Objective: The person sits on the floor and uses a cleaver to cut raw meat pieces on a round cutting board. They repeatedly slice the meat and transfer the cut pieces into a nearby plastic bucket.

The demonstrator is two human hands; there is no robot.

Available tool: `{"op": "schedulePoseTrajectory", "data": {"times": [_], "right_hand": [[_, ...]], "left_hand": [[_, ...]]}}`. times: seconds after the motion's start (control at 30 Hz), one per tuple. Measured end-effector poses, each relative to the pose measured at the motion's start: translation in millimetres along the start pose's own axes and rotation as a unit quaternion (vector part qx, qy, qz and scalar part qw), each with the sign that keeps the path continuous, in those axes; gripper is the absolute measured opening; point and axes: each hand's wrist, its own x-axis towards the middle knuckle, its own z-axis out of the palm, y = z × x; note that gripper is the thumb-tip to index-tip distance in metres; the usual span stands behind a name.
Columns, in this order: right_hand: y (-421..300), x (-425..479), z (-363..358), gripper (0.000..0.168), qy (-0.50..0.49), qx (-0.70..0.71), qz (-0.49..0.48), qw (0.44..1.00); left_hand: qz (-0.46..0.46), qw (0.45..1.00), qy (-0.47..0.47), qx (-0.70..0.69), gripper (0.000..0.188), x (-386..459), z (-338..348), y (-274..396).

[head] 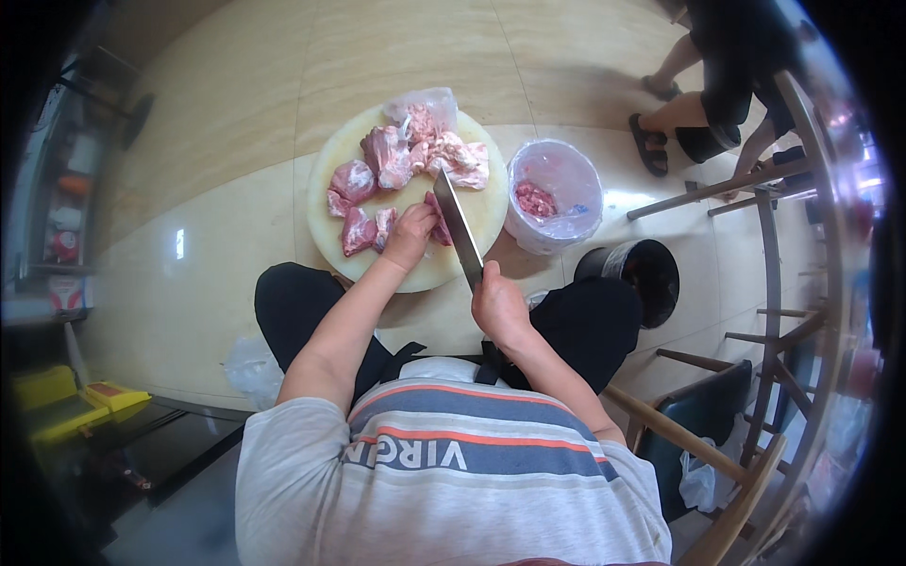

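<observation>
A round, pale chopping board (pixel 467 262) stands low before me. My right hand (pixel 499 301) grips a large kitchen knife (pixel 458 223), its broad blade slanting up and left over the board. Beside the blade, my left hand (pixel 413 233) presses with bent fingers on a piece of raw red meat (pixel 440 225). Smaller meat chunks (pixel 359 232) lie left of that hand, and a larger chunk (pixel 353 182) is behind them. Farther back are a big cut of meat (pixel 387 157), pale fatty meat (pixel 463 161) and a clear plastic bag (pixel 439 106) of minced-looking meat.
A lined white bucket (pixel 541 237) holding some meat pieces is right of the board. Nearer me is a black bucket (pixel 655 283). Wooden chair frames (pixel 768 262) fill the right side. A person in sandals (pixel 650 145) is at upper right. A plastic bag (pixel 253 371) lies by my left knee.
</observation>
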Motion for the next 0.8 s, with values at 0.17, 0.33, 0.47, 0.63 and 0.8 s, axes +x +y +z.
{"op": "schedulePoseTrajectory", "data": {"times": [0.17,0.33,0.47,0.63,0.8], "right_hand": [[-8.3,4.8,8.5,0.012,-0.019,-0.010,0.011,1.000],[-18.4,16.7,0.3,0.010,-0.063,0.006,0.021,0.998],[-22.7,35.8,1.9,0.011,-0.074,0.008,0.025,0.997],[-37.3,71.7,10.9,0.014,-0.037,0.017,0.017,0.999],[-22.5,56.5,17.2,0.015,-0.063,0.003,0.025,0.998]], "left_hand": [[-0.049,0.998,0.022,-0.023,0.017,-1.0,2.3,-0.3],[-0.064,0.997,0.007,-0.037,0.019,-4.5,3.6,-6.2],[-0.085,0.996,-0.019,-0.035,0.018,-9.0,4.0,-13.2],[-0.163,0.973,0.004,-0.165,0.015,-14.2,33.0,-35.5],[-0.157,0.976,-0.028,-0.151,0.012,-12.7,24.3,-36.1]]}}
